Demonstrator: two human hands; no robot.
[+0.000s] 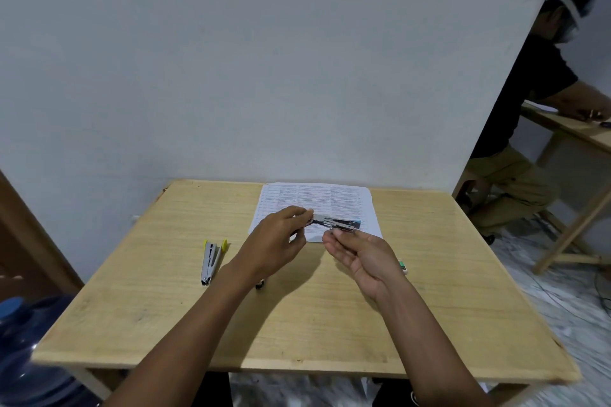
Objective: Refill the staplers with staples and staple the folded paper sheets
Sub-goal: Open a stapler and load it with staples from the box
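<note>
A small metal stapler with a blue tip (340,225) is held in the air above the printed paper sheets (330,198) at the table's far middle. My right hand (360,254) grips it from below with fingertips. My left hand (281,238) pinches a strip of staples (319,218) at the stapler's left end. A second stapler with yellow ends (211,259) lies opened out on the table to the left. A small dark object (260,284) peeks out under my left wrist. A small green and white staple box (402,265) lies right of my right hand.
The wooden table (297,324) stands against a pale wall. A blue water jug (23,340) sits at the lower left beside it. At the right, another person in dark clothes (529,116) sits at a separate wooden table (582,132).
</note>
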